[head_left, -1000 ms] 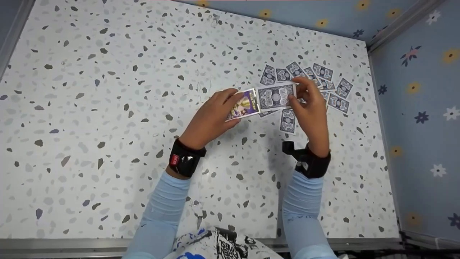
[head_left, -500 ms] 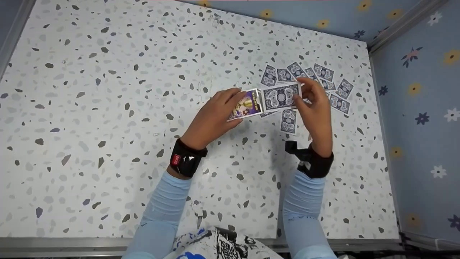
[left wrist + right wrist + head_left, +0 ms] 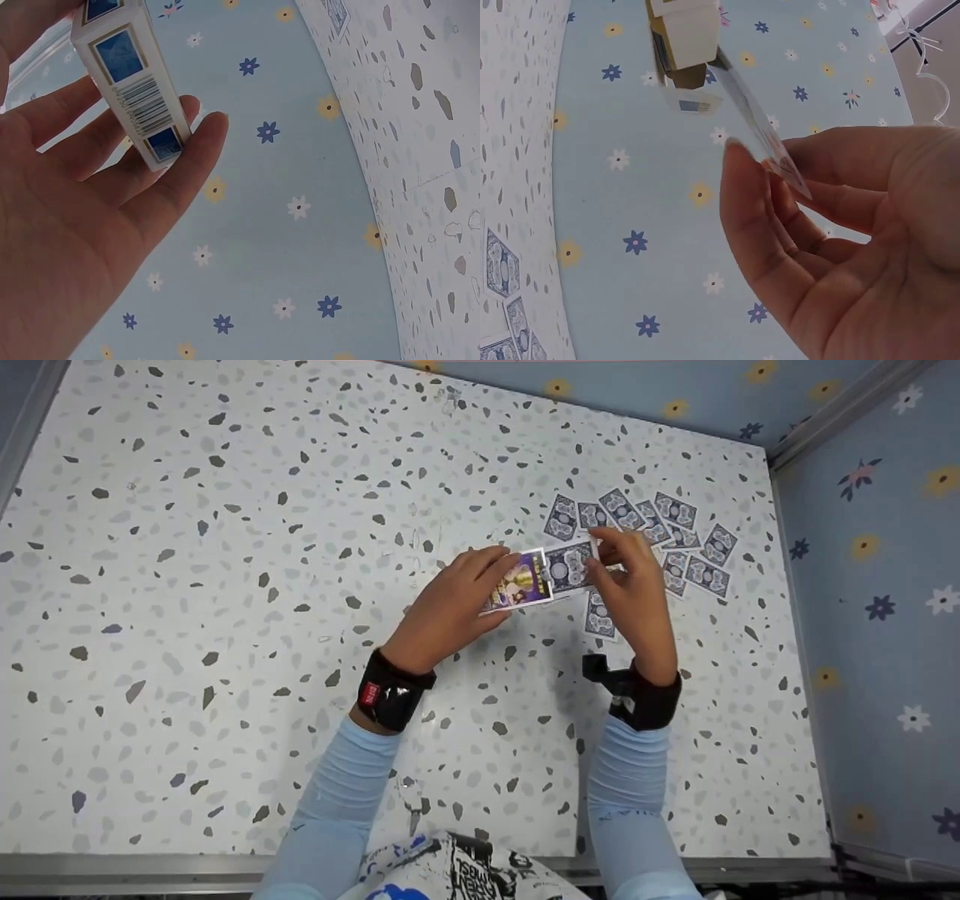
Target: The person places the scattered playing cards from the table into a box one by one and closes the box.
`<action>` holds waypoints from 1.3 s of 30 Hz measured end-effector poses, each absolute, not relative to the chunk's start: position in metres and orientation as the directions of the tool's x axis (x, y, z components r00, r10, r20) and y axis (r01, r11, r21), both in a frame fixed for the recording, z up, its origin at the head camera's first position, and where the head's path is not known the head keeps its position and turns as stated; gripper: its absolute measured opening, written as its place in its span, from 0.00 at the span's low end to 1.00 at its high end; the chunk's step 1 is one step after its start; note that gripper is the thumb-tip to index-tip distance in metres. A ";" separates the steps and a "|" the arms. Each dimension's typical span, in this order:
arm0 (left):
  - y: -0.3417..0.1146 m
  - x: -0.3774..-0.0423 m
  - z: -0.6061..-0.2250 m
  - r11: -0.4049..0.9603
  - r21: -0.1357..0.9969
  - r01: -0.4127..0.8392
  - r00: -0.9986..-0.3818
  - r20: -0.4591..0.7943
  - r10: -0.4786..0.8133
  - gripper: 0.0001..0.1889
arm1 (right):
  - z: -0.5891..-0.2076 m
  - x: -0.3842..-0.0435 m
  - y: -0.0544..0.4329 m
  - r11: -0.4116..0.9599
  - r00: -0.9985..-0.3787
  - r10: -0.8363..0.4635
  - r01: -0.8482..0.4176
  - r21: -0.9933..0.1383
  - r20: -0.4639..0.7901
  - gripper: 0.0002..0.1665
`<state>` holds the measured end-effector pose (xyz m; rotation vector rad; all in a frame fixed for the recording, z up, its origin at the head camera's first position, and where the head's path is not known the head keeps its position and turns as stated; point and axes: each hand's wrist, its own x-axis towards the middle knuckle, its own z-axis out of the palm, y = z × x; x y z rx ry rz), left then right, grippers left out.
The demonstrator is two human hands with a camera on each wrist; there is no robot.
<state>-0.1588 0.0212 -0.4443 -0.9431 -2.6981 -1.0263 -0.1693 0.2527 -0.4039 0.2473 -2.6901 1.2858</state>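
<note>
My left hand grips a small card box with a purple and yellow picture on its upper face. A barcode and blue panels show on the box's side in the left wrist view. Between thumb and fingers, my right hand pinches a playing card with a dark blue patterned back. Its left end is at the box's mouth and partly hidden there; whether several cards are stacked cannot be told. In the right wrist view, a flap hangs from the box's end, beside the tilted card.
Several face-down playing cards lie spread on the speckled white table, beyond and right of the right hand. One card lies just below the held one. A blue flowered wall borders the table at right and back.
The right hand first drew the card slightly right, away from the box, then moved it back left, so less of it shows outside the box. The left hand has shifted slightly right.
</note>
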 end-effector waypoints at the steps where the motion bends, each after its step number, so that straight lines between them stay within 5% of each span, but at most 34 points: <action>1: 0.021 -0.159 -0.444 0.581 0.568 0.584 -0.804 0.301 0.513 0.34 | -0.404 -0.169 0.251 0.637 -0.973 -0.103 -0.224 -0.738 0.207 0.22; 17: 0.020 -0.160 -0.444 0.588 0.554 0.589 -0.802 0.306 0.514 0.33 | -0.410 -0.166 0.238 0.640 -0.926 -0.323 -0.366 -0.675 0.196 0.18; 25: 0.016 -0.161 -0.443 0.599 0.572 0.560 -0.821 0.289 0.492 0.33 | -0.422 -0.179 0.251 0.658 -0.972 -0.189 -0.233 -0.716 0.143 0.20; 39: 0.012 -0.161 -0.443 0.602 0.571 0.558 -0.826 0.311 0.470 0.31 | -0.470 -0.209 0.259 0.864 -0.932 -0.154 0.034 -0.502 -0.328 0.34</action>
